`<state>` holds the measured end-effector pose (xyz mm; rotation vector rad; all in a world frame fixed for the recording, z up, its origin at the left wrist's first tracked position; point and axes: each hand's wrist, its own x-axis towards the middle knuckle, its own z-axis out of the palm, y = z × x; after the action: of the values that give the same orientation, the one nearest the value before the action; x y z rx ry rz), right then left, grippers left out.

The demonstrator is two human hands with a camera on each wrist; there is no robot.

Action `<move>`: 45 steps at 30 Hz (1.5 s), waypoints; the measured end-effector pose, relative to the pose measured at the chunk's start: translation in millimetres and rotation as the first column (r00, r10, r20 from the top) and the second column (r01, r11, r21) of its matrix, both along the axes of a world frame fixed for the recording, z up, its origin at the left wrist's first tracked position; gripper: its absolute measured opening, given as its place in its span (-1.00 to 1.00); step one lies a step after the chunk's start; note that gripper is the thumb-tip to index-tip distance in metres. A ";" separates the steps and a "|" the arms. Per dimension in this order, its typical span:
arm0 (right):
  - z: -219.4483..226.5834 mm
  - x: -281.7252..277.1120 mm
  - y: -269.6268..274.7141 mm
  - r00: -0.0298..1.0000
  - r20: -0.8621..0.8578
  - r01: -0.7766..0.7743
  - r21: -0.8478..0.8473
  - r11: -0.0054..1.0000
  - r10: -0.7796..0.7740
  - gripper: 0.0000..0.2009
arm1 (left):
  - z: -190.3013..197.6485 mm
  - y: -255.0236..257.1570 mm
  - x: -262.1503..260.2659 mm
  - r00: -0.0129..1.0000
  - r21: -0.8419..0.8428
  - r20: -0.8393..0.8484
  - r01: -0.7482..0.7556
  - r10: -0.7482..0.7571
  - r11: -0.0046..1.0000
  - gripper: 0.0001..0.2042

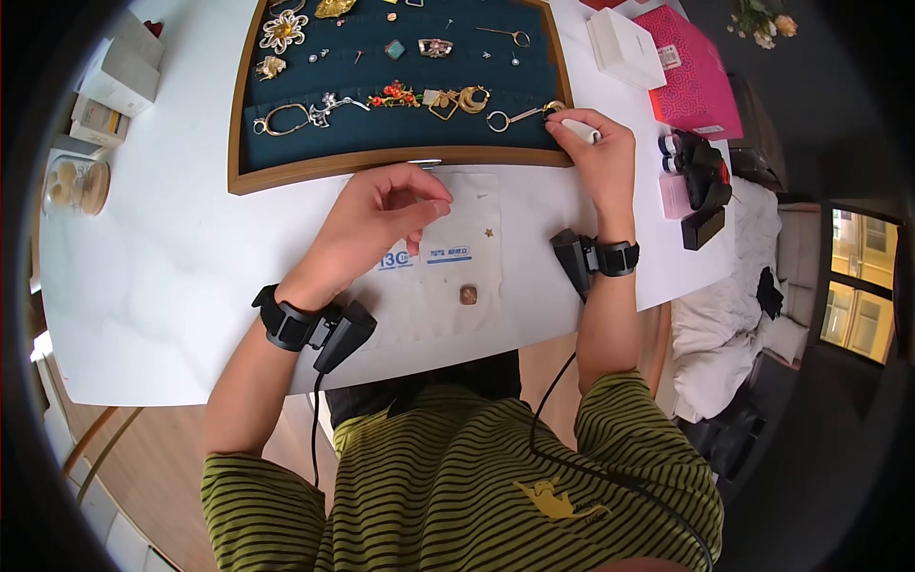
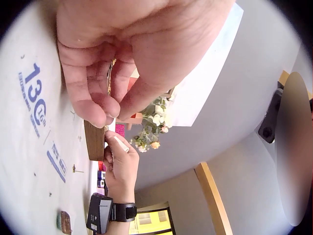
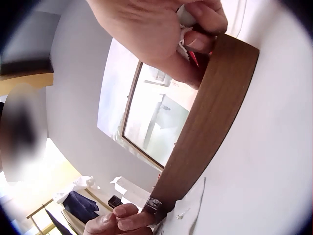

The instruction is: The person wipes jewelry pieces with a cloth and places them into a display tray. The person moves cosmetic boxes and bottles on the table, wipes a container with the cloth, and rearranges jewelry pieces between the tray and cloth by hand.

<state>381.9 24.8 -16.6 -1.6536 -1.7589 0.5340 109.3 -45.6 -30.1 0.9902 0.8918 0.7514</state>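
Right hand [image 1: 610, 157] is gripping a white object [image 1: 580, 131] at the near right corner of the jewellery tray [image 1: 305, 171].
Left hand [image 1: 376, 219], fingers bent toward its thumb, pinching what I cannot tell, is covering part of a printed cloth [image 1: 448, 310]; a brown stone [image 1: 468, 296] is lying there, white box [image 1: 625, 50] and pink box [image 1: 703, 81] are sitting right of the tray.

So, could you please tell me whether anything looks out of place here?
Nothing looks spilled or damaged. A brown square piece and a small star lie on the printed white sheet, outside the wooden tray where most jewellery sits, which looks slightly odd but may be deliberate.
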 end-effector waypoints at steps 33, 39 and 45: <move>32.4 -19.9 -35.4 0.763 0.100 -0.562 -0.386 0.732 0.639 -0.85 | -1.1 1.4 -1.4 0.997 0.070 0.023 0.073 -0.075 0.995 -0.88; 21.8 -28.1 -34.8 0.761 0.169 -0.577 -0.265 0.772 0.627 -0.85 | -3.1 3.2 -3.2 0.996 0.072 0.047 0.075 -0.078 0.995 -0.88; 18.0 -35.8 -35.2 0.781 0.194 -0.558 -0.209 0.803 0.593 -0.87 | -4.4 3.4 -4.6 0.993 0.041 0.095 0.065 -0.069 0.997 -0.88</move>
<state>346.1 -10.4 1.4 -1.2812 -2.4946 0.7603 104.8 -42.2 -34.5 1.0038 0.7593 0.7551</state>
